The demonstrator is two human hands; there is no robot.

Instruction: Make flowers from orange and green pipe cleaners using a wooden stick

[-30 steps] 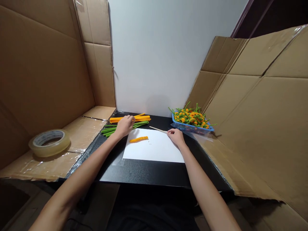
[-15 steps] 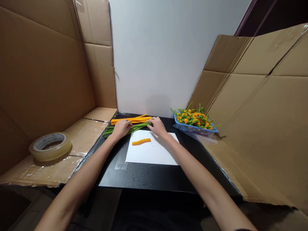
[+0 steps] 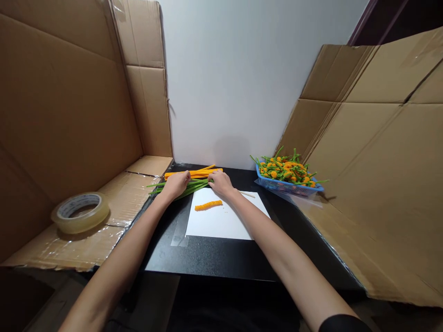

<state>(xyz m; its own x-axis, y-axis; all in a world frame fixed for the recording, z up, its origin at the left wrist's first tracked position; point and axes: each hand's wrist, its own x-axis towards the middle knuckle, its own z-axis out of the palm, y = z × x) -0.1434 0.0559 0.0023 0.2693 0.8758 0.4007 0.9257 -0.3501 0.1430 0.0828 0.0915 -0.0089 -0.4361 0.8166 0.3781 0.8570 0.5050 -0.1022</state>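
The left hand (image 3: 176, 184) and right hand (image 3: 220, 183) are laid on one bundle of green chenille stems (image 3: 196, 186), held crosswise at twelve o'clock from one white paper sheet (image 3: 214, 223); whether the fingers grip cannot be told.

Your green pipe cleaners (image 3: 188, 186) are a plain grass green, and the orange pipe cleaners (image 3: 192, 174) behind them are super bright. The orange coil (image 3: 208, 205) has a ribbed look on your white paper (image 3: 228, 226), over a speckled black table (image 3: 207, 258). Your blue lattice basket (image 3: 287, 186) holds orange-and-green flowers (image 3: 285, 169), with brown cardboard (image 3: 69, 115) around and a pale wall (image 3: 224, 83) behind.
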